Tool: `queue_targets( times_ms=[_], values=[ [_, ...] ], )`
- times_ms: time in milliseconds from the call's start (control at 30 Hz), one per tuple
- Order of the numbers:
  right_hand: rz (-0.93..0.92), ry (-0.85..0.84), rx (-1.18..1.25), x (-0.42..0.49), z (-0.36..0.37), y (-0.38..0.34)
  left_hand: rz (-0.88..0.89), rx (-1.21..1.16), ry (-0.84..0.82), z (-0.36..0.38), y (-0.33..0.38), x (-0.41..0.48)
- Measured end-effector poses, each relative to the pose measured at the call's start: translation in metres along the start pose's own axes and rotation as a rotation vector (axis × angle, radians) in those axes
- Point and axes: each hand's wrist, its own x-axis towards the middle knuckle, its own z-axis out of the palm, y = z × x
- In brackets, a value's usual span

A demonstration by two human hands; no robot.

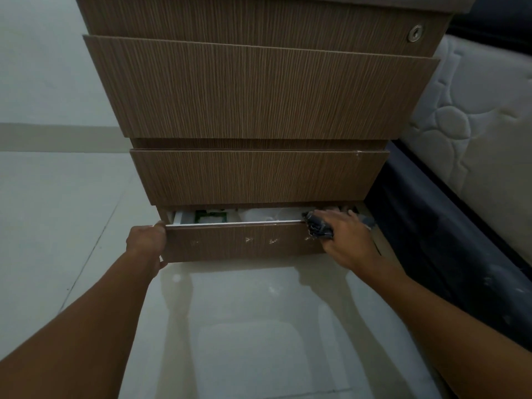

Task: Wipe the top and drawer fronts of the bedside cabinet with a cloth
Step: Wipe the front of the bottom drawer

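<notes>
A glossy pale tiled floor meets a pale wall along a beige skirting band at left, with a white quilted mattress on a dark bed base at right.

Dim, cool-toned lighting; soft glare and arm shadows on glossy floor; wide-angle bending toward frame edges; slight softness overall.

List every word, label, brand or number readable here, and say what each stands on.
No text can be read anywhere.
The green-edged item in the open bottom drawer: any print is too dark and small to read.
The lock on the top drawer: no legible marking.
The cloth under the right hand: no label shows.
</notes>
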Motion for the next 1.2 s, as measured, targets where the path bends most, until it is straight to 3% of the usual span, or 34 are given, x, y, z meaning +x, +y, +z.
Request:
queue_targets(
  times_ms=[533,867,1200],
  values=[
    [-0.237,-0.051,-0.105,0.018,0.041,-0.107,0.072,0.167,-0.092,-0.028,0.001,0.013],
    [-0.45,-0.1,-0.056,0.041,0.075,-0.208,-0.068,0.013,-0.424,-0.062,0.005,0.03],
    [-0.502,-0.151,0.178,0.064,0.101,-0.258,-0.217,-0.308,-0.576,-0.075,-0.015,0.05]
  ],
)
